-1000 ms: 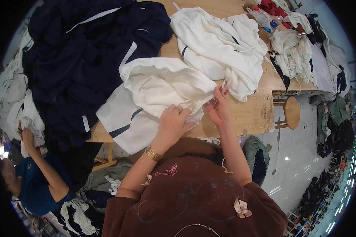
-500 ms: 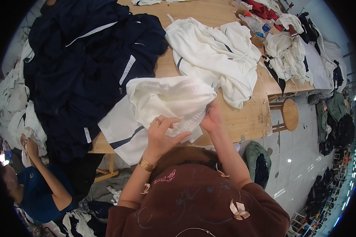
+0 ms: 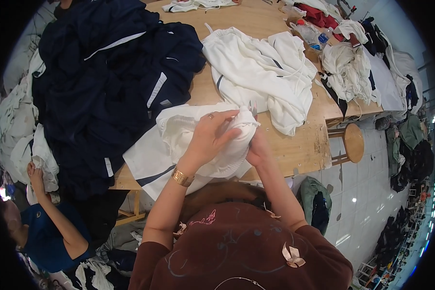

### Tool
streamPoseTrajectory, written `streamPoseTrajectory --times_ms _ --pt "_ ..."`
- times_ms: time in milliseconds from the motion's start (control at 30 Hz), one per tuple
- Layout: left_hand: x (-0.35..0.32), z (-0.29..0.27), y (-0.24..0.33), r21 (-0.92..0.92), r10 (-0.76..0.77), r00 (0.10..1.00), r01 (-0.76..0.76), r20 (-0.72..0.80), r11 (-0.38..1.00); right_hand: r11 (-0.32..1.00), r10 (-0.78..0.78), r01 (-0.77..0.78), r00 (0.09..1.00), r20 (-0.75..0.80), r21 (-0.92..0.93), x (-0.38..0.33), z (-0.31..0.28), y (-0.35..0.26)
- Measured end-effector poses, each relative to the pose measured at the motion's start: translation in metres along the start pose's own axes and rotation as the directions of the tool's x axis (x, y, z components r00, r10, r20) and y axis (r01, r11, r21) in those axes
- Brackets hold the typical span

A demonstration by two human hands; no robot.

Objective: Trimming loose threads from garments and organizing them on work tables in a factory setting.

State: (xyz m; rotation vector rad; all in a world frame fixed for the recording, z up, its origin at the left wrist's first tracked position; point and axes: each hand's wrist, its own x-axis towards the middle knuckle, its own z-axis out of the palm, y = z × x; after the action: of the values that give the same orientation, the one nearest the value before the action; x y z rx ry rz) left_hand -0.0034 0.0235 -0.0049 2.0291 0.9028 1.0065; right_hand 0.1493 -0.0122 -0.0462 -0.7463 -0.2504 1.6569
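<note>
A white garment (image 3: 179, 140) with a dark stripe lies bunched at the near edge of the wooden table (image 3: 304, 150). My left hand (image 3: 210, 137), with a gold bracelet at the wrist, grips a raised fold of it from above. My right hand (image 3: 258, 145) holds the same bunch from the right side, its fingers partly hidden in the cloth. A small metal tool seems to poke up between the hands, but I cannot tell what it is.
A big heap of dark navy clothes (image 3: 106, 87) fills the table's left. More white garments (image 3: 261, 77) lie beyond my hands. A round wooden stool (image 3: 353, 142) stands at the right. Another person in blue (image 3: 48, 227) crouches at the lower left, handling white cloth.
The white garment has been gathered up from a flatter spread into a bunch. Both hands have lifted and closed on it, coming closer together.
</note>
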Motion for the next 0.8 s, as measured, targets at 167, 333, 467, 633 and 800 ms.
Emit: streamPoseTrajectory --times_ms 167,333,467,633,800 --pt "-0.009 -0.008 -0.014 0.105 -0.096 0.987 0.11 -0.132 0.988 0.993 0.053 -0.05 0.998 -0.024 0.11 -0.001 0.006 0.0" --pt "-0.048 -0.047 -0.019 0.064 -0.427 0.855 0.464 -0.293 0.884 0.988 -0.151 0.15 0.976 -0.157 -0.021 0.009 -0.017 -0.011" --pt "-0.103 -0.06 -0.034 0.099 -0.851 0.525 0.848 -0.024 0.521 0.96 -0.279 0.269 0.927 -0.253 -0.071 0.009 -0.012 -0.018" --pt "-0.131 -0.029 -0.048 -0.23 -0.895 0.377 0.917 0.239 0.325 0.949 -0.316 0.3 0.921 -0.228 -0.102 0.009 -0.009 -0.017" --pt "-0.122 -0.006 -0.071 -0.711 -0.849 0.493 0.666 0.192 0.226 0.945 -0.323 0.306 0.926 -0.197 -0.114 0.002 -0.006 -0.02"
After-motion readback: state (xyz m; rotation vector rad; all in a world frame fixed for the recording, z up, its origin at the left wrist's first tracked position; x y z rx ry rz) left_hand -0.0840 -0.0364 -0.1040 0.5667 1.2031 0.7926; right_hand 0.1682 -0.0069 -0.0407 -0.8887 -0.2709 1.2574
